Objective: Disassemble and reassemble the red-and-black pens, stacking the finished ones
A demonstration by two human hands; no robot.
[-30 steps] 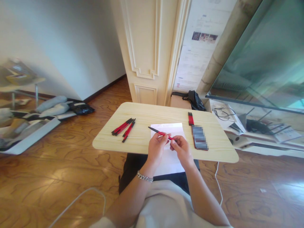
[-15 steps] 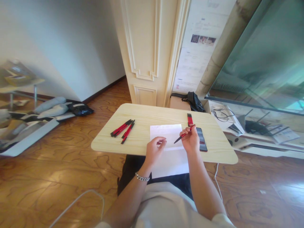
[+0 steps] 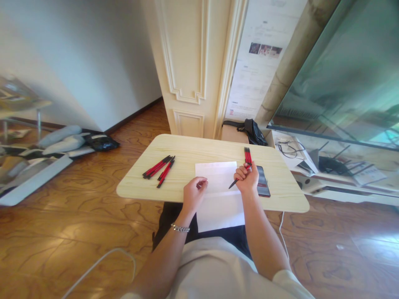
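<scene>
Your right hand point(image 3: 247, 178) is closed on a pen point(image 3: 233, 184), tip over the paper point(image 3: 218, 203), beside the phone point(image 3: 263, 185); your left hand point(image 3: 193, 193) rests loosely curled, empty, at the paper's edge. Best keep the tip lifted.

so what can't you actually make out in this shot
All in the head view:
- most of the pen: wrapped by the right hand, only the dark tip end shows
- the phone: left edge covered by the right hand, screen too dark to read
- the left hand: curled fingers hide the palm, so whether it holds anything is unclear
- the pile of pens: overlapping, count uncertain
- the wall poster: text too small
</scene>
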